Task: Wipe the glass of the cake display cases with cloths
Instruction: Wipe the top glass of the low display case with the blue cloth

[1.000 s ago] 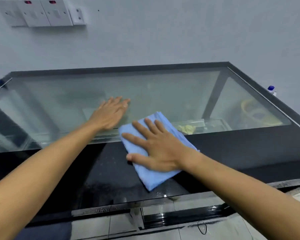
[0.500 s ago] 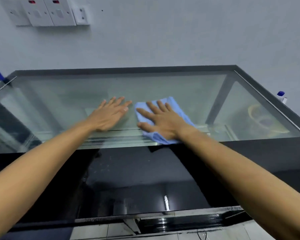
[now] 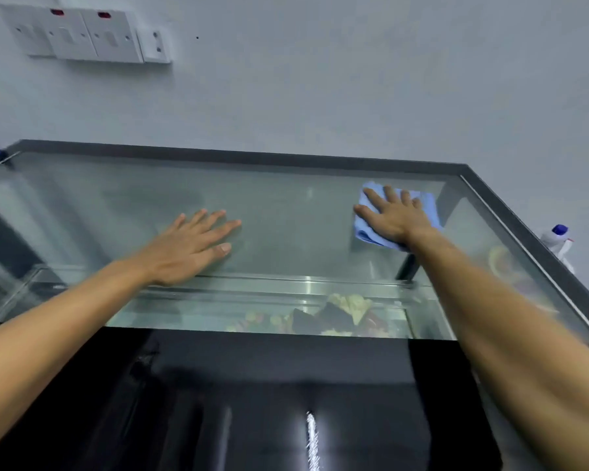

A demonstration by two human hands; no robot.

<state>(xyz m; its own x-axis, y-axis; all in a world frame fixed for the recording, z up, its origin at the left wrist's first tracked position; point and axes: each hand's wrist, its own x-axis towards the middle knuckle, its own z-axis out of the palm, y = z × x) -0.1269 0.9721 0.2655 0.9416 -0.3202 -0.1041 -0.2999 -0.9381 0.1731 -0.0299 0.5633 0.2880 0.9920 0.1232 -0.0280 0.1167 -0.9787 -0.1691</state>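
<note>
My right hand (image 3: 397, 217), fingers spread, presses the cloth (image 3: 425, 207) flat near the glass's (image 3: 286, 212) far right corner. My left hand (image 3: 191, 244) rests flat mid-pane; unwiped glass stretches leftward along its length.

Two bare forearms, no sleeves; apparently no rings

Soft blue cloth (image 3: 425, 205) lies on smooth, slightly hazy glass top (image 3: 286, 212); the case's near edge is glossy black panel (image 3: 286, 385).
</note>
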